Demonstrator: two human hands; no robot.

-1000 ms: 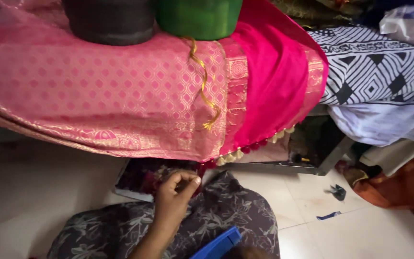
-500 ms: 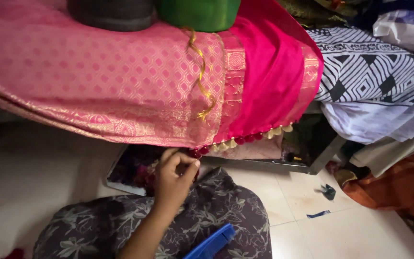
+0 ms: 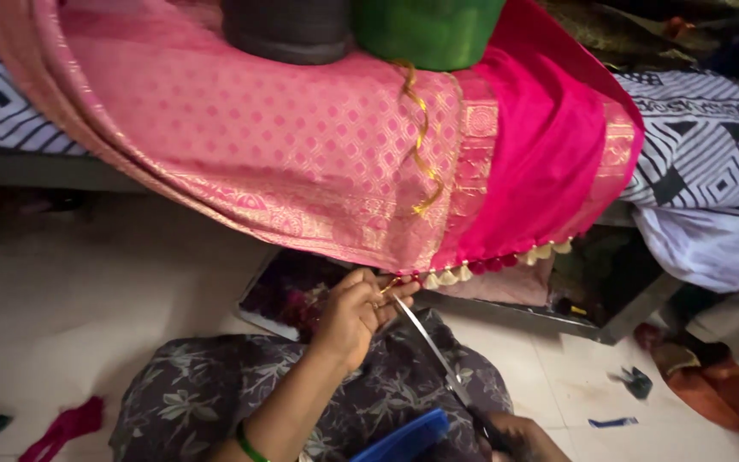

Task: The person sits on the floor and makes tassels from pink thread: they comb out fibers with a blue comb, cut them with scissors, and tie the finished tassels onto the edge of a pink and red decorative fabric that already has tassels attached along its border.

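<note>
A pink patterned saree [image 3: 301, 162] with a bright magenta end panel [image 3: 549, 162] hangs over a bed edge, with small gold and red tassels [image 3: 489, 265] along its hem. My left hand [image 3: 352, 312], a green bangle on its wrist, pinches the hem near the tassels. My right hand [image 3: 519, 438] sits low at the bottom edge, shut on a pair of scissors [image 3: 438, 359]. Their blades point up to my left fingertips. A twisted gold cord [image 3: 421, 145] lies on the saree.
A dark round container [image 3: 288, 30] and a green one [image 3: 425, 30] stand on the saree. Black-and-white patterned bedding [image 3: 703, 145] lies right. My floral-clad lap [image 3: 215, 393] and a blue plastic object [image 3: 408, 436] are below. Cloth scraps [image 3: 62, 423] dot the tiled floor; a tray of bits [image 3: 288, 291] sits under the bed.
My left hand rose from my lap to the saree hem. The scissors came up into view with their tip at my left fingers. The view shifted slightly.
</note>
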